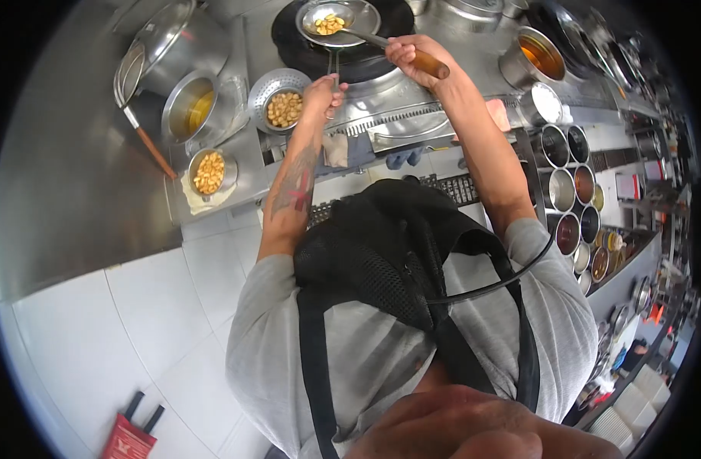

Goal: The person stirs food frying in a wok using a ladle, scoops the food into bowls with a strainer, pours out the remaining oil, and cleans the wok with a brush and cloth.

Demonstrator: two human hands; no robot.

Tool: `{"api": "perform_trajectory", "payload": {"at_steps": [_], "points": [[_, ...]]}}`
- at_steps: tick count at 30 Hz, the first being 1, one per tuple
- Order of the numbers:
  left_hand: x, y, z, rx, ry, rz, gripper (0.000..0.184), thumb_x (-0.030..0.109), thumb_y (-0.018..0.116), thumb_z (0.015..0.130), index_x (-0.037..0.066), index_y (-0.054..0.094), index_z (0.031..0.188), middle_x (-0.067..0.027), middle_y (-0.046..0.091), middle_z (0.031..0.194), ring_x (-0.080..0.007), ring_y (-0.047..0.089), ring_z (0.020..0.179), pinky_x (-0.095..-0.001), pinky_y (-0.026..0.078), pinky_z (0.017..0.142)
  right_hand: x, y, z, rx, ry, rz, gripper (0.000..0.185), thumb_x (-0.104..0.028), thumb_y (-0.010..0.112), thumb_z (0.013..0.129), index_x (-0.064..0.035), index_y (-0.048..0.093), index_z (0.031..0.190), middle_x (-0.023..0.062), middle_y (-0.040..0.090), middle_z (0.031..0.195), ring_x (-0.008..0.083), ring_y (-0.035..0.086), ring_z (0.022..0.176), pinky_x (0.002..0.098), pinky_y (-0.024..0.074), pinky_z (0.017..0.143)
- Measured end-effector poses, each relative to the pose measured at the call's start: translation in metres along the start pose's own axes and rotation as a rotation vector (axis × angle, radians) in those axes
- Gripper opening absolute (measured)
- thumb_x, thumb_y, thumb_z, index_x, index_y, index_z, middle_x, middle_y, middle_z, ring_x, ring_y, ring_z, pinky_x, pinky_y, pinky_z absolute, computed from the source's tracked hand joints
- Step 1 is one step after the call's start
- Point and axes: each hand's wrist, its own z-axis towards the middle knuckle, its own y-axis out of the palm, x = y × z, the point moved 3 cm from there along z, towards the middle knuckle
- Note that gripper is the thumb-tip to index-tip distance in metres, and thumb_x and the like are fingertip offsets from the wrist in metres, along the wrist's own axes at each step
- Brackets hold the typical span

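My right hand [415, 60] grips the wooden handle of a ladle [365, 37], whose head reaches into a metal strainer [369, 14] at the top. Golden pieces of food [330, 24] lie there, over a dark wok [289, 27]. My left hand [323, 97] is closed on the strainer's metal handle [333, 63], below the strainer. Just left of that hand, a perforated bowl [260, 96] holds more golden pieces [284, 109].
At the left stand a pot of yellow liquid [170, 115], a small pot of golden pieces [209, 172] and a wood-handled skimmer [148, 141]. A pot of orange liquid [512, 65] and several round containers [557, 190] are at the right.
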Motion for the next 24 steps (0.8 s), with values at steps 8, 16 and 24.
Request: {"api": "perform_trajectory", "payload": {"at_steps": [8,16,24], "points": [[-0.059,-0.001,0.036,-0.142,0.185,-0.344,0.026,0.025,0.056,0.099,0.004,0.062,0.113,-0.0113,0.065,0.084,-0.0088,0.047,0.054,-0.0229,0.034,0.043,0.081,0.076,0.001,-0.279,0.226,-0.316,0.015,-0.008,0.048,0.101,-0.0033,0.048,0.115,0.0066,0.053,0.080,0.0029,0.045,0.050,0.0151,0.0358,0.037],[-0.078,-0.007,0.052,-0.225,0.314,-0.501,0.033,0.026,0.055,0.100,0.002,0.058,0.121,-0.0112,0.066,0.096,-0.0153,0.061,0.073,-0.0273,0.050,0.063,0.199,0.121,0.074,-0.228,0.425,-0.876,0.043,-0.009,0.053,0.098,-0.0013,0.043,0.139,0.0046,0.054,0.077,0.0071,0.050,0.053,0.0242,0.0435,0.044],[-0.097,-0.017,0.062,-0.282,0.230,-0.625,0.031,0.021,0.064,0.096,0.000,0.056,0.117,-0.0188,0.063,0.115,-0.0258,0.066,0.100,-0.0388,0.055,0.088,0.234,0.121,0.102,-0.501,-0.636,-2.321,0.058,-0.019,0.065,0.086,-0.0085,0.049,0.141,0.0251,0.066,0.091,0.0333,0.066,0.075,0.0376,0.0535,0.076]]}}
